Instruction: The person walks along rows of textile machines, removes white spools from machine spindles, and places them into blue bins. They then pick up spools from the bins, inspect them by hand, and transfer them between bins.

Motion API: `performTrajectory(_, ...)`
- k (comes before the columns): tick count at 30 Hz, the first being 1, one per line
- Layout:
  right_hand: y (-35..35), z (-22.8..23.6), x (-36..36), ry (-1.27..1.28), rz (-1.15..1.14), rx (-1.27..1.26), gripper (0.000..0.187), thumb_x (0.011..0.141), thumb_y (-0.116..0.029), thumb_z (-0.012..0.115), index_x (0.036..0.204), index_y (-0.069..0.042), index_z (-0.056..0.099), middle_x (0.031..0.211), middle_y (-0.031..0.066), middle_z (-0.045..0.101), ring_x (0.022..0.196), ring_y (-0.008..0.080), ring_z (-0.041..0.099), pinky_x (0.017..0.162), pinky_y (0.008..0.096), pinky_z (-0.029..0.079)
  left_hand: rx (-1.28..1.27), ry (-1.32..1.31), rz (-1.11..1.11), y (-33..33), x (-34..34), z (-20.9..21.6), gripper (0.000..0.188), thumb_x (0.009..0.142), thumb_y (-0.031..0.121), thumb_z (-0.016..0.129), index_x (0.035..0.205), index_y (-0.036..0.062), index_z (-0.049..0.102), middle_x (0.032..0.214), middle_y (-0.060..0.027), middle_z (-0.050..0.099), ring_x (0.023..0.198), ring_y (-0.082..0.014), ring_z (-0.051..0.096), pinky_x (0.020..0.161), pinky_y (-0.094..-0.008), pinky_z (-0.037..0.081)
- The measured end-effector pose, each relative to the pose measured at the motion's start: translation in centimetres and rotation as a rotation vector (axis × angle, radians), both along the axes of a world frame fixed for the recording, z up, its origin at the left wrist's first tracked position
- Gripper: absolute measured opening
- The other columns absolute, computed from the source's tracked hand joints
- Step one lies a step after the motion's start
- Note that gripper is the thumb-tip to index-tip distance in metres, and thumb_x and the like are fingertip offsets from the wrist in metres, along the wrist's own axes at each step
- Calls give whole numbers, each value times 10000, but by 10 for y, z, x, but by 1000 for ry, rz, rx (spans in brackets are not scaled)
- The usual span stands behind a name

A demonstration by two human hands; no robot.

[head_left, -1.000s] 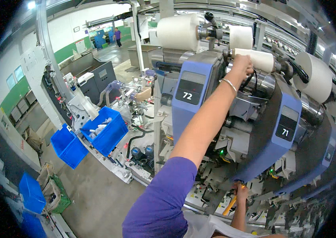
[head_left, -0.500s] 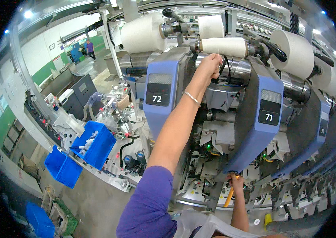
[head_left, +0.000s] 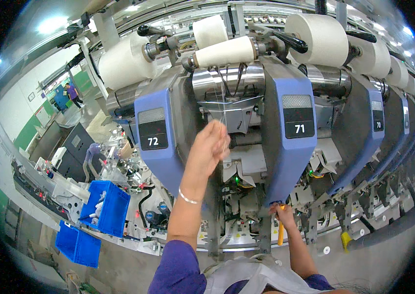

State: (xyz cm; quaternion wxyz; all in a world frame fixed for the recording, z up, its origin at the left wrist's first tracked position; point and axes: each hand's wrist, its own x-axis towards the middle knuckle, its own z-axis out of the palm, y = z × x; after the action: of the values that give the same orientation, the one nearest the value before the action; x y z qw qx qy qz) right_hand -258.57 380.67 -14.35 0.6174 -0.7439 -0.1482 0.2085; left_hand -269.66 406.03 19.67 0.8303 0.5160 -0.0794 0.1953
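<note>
My left hand [head_left: 212, 143] is closed in a pinch in front of a winding unit. A thin white yarn [head_left: 221, 105] runs up from its fingers toward a slim yarn cone [head_left: 226, 51] lying across a shiny metal drum [head_left: 246, 84]. Lower and to the right, my right hand [head_left: 284, 214] is wrapped round a tool with an orange handle [head_left: 280, 234]. That hand is at the bottom end of a blue machine panel [head_left: 296, 152]; the tool's upper end is hidden by my fingers.
More large white yarn cones [head_left: 316, 39] sit along the machine to the right. A blue bin [head_left: 113, 208] with small pale pieces hangs at left, beside another blue bin [head_left: 77, 245]. A person [head_left: 72, 94] is in the far aisle.
My left hand has come down from the slim cone toward me, drawing yarn with it. My right hand stays low with the orange-handled tool. The view has shifted to the right.
</note>
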Motion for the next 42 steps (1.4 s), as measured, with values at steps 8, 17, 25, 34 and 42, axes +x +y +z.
performTrajectory(8,12,33,-15,-682,16,-850,300,761,-313,591,808,-17,608,688,136,634,614,281,614,559,377,484,-131,222,-257,-29,-82,-72,317,824,330,581,696,103,402,558,39,320,478,-71,301,389,-193,243)
performTrajectory(17,24,114,-33,-662,220,-961,342,750,-357,605,752,-16,625,754,178,627,717,327,620,622,407,501,-157,491,-410,-74,-162,-152,295,888,303,499,703,99,395,564,55,288,493,-49,268,424,-182,237)
performTrajectory(25,100,286,-91,76,670,430,366,889,-310,496,1114,-30,566,683,7,613,465,29,422,417,184,330,592,685,-148,-87,-200,-240,223,901,201,423,758,46,496,563,-11,441,493,-117,446,437,-267,357)
performTrajectory(34,41,221,-133,92,709,-90,261,878,-264,528,1015,-71,639,604,-1,595,443,41,446,402,199,360,1178,1363,247,-44,-396,-455,198,802,191,483,882,48,595,885,-176,611,782,-362,583,675,-440,458)
performTrajectory(42,-38,15,-66,-29,304,-443,222,801,-216,586,844,-1,628,634,41,616,471,87,505,422,226,385,346,2406,1324,-108,-679,-397,244,721,302,600,757,64,643,826,-109,646,735,-268,616,641,-381,480)
